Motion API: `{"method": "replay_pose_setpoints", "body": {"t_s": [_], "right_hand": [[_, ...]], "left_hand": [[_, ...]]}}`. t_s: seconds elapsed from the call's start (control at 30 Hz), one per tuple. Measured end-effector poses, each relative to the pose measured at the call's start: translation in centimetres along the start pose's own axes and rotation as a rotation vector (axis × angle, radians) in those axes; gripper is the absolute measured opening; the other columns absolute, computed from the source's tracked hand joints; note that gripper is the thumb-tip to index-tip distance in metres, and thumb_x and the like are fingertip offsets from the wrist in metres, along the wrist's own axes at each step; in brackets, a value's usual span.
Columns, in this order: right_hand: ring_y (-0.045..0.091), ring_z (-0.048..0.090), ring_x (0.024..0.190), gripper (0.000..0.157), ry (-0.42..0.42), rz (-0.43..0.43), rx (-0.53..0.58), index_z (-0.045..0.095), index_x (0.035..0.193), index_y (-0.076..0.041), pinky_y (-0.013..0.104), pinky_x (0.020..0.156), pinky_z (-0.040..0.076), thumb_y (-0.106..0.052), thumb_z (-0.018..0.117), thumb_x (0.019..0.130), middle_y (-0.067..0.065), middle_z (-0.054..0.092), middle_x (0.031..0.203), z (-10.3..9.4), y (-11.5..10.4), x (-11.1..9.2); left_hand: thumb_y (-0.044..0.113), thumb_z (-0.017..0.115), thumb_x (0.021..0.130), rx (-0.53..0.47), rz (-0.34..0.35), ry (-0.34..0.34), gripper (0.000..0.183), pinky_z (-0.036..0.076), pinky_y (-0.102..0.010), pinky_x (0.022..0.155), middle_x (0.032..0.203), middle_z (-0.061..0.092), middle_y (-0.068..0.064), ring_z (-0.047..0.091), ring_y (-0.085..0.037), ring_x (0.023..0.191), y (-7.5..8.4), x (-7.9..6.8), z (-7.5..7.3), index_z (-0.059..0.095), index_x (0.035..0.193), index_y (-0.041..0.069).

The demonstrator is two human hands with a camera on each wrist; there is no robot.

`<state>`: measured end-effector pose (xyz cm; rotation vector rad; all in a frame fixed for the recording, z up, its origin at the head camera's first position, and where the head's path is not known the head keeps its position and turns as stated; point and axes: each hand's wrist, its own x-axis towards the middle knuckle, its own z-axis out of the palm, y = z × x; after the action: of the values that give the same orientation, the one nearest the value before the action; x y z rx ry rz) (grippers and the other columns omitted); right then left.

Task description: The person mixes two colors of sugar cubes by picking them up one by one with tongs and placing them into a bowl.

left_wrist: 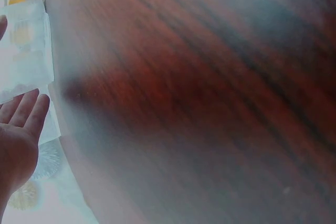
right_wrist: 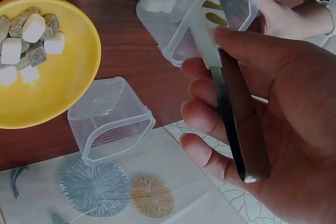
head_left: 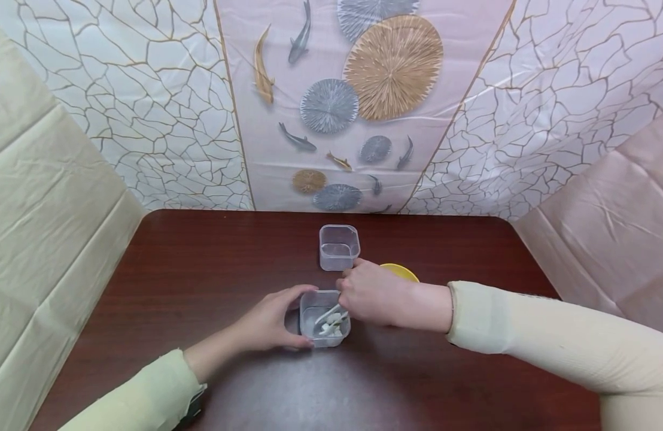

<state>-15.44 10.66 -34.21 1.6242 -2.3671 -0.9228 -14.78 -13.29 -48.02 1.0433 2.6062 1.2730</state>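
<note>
My left hand (head_left: 267,320) holds a clear square plastic container (head_left: 325,343) from its left side, thumb at the near wall and fingers at the far one. White cubes (head_left: 332,326) lie inside it. In the left wrist view the fingers (left_wrist: 35,111) lie along the container's wall. My right hand (head_left: 371,293) grips small tongs (right_wrist: 227,95) with pale slotted tips and a shiny handle. Those tips reach down into the container among the cubes. In the head view the hand covers the tongs' handle.
A second clear container (head_left: 337,264) stands behind, with nothing seen in it. To the right, partly hidden by my right arm, is a yellow plate (head_left: 401,271) bearing white and grey cubes (right_wrist: 32,28). Patterned cloth (head_left: 331,143) hangs behind the dark wooden table (head_left: 213,257).
</note>
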Motion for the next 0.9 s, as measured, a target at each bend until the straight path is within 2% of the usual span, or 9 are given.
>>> {"method": "replay_pose_setpoints", "body": {"t_s": [0.37, 0.67, 0.9], "right_hand": [[0.017, 0.069, 0.084, 0.012, -0.053, 0.028, 0.009, 0.083, 0.088, -0.022, 0.032, 0.072, 0.054, -0.023, 0.074, 0.096, -0.003, 0.07, 0.087, 0.2, 0.4, 0.4], [0.017, 0.069, 0.086, 0.008, 0.018, 0.017, -0.022, 0.081, 0.087, -0.024, 0.035, 0.077, 0.055, -0.025, 0.076, 0.093, -0.004, 0.07, 0.09, 0.8, 0.8, 0.7], [0.018, 0.069, 0.086, 0.015, 0.112, 0.034, 0.065, 0.079, 0.085, -0.02, 0.035, 0.073, 0.053, -0.033, 0.078, 0.092, -0.004, 0.068, 0.086, 0.8, 1.5, 0.1]], "left_hand": [[0.025, 0.101, 0.07, -0.044, -0.024, -0.019, 0.096, 0.056, -0.045, 0.108, 0.135, 0.071, -0.007, 0.069, -0.023, 0.123, 0.1, 0.1, -0.1, 0.054, 0.151, 0.006], [0.028, 0.102, 0.069, -0.023, -0.017, -0.006, 0.096, 0.055, -0.044, 0.11, 0.137, 0.07, 0.0, 0.066, -0.016, 0.124, 0.0, 0.0, 0.0, 0.055, 0.151, 0.008], [0.027, 0.102, 0.07, -0.039, -0.003, -0.005, 0.093, 0.055, -0.043, 0.11, 0.136, 0.07, 0.001, 0.066, -0.016, 0.124, 0.0, 0.0, 0.0, 0.056, 0.15, 0.011]]}}
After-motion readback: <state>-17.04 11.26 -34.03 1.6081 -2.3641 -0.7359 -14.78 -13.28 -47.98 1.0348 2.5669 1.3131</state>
